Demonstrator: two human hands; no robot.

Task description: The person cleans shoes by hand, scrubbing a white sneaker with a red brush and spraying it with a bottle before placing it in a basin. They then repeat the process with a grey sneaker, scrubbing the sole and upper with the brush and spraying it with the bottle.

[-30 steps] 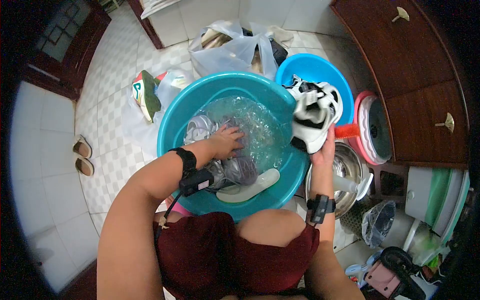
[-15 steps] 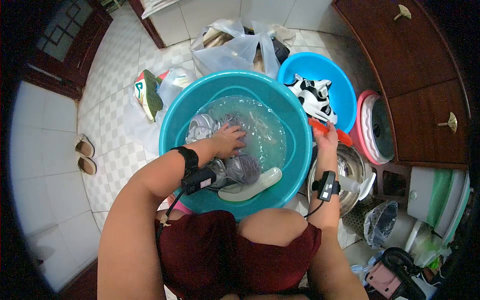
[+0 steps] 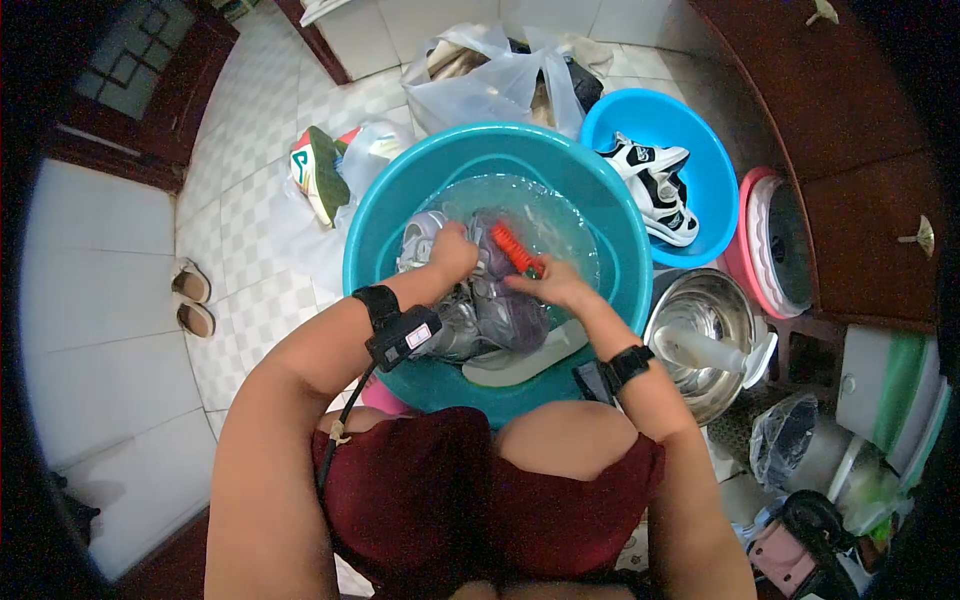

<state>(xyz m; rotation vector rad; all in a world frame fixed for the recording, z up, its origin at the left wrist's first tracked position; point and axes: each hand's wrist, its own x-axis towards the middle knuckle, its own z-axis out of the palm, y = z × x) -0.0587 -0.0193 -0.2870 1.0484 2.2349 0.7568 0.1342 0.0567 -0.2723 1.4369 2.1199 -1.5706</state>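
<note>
A teal basin [image 3: 365,225] of water holds several wet grey sneakers [image 3: 510,318]. My left hand [image 3: 456,252] is closed at the edge of a grey sneaker [image 3: 488,230] that stands in the water; its fingertips are partly hidden. From the right, my right hand [image 3: 555,284] grips a red scrubbing brush [image 3: 512,248], its bristles close to that sneaker. Nearer to me, a long pale piece shaped like an insole [image 3: 525,362] lies along the basin's inner wall.
At the right, a blue basin [image 3: 715,150] holds black-and-white sneakers [image 3: 660,190]. Below it sits a steel bowl [image 3: 740,290] with a whitish bottle [image 3: 705,350]. Plastic bags [image 3: 480,90] lie behind the teal basin, and slippers [image 3: 190,298] lie at the left.
My right hand has brought the red brush from the teal basin's right rim in over the water. My left hand has gone from spread fingers on a sneaker to closed. The view has shifted slightly.
</note>
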